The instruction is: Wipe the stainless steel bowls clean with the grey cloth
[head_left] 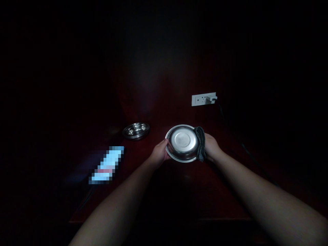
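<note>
I hold a round steel dish (181,140) up over a dark reddish table (179,191), its bottom turned toward me. My left hand (159,154) grips its left rim with fingers curled round the edge. My right hand (210,147) is closed on a dark knitted cloth (201,142) pressed against the dish's right rim. A second steel bowl (135,130) rests upright on the table to the left, apart from both hands.
The room is very dark. A lit, blurred screen (107,164) lies on the table at the left. A white wall socket (203,99) with a plug and a dark cable (246,147) sits behind on the right. The table's front edge runs below my forearms.
</note>
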`<action>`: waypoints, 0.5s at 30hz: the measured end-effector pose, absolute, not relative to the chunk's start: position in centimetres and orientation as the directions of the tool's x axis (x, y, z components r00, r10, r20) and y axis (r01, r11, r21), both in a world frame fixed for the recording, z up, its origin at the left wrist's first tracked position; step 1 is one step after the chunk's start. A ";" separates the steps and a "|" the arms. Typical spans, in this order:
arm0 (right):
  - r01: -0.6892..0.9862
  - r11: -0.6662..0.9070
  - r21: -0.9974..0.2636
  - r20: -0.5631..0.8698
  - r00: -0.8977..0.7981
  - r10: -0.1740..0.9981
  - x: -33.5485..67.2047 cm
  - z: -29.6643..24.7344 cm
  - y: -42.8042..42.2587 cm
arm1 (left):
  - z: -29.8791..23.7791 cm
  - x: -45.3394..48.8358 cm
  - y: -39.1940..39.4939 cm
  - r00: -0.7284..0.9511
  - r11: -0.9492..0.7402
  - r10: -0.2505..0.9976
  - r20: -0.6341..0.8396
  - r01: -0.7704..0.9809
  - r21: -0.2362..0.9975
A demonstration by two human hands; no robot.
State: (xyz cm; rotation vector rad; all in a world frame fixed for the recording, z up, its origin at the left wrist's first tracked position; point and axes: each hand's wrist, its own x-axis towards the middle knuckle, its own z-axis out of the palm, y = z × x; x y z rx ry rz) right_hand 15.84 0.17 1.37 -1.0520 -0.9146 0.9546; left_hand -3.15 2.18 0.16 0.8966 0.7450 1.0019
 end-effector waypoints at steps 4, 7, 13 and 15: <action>-0.243 0.187 -0.952 0.102 0.323 0.941 15.7 1.5 0.0 | 0.2 -3.2 2.2 0.364 0.250 0.926 -0.098 -0.396 0.883; -0.258 0.176 -0.950 0.090 0.312 0.946 15.6 1.6 0.0 | 0.3 -3.2 2.2 0.334 0.236 0.938 -0.097 -0.407 0.882; -0.247 0.164 -0.955 0.090 0.287 0.954 15.7 1.5 0.0 | 0.4 -3.2 2.3 0.304 0.212 0.949 -0.084 -0.415 0.885; -0.239 0.166 -0.957 0.096 0.278 0.956 15.7 1.4 0.0 | 0.3 -3.2 2.4 0.292 0.200 0.953 -0.077 -0.419 0.886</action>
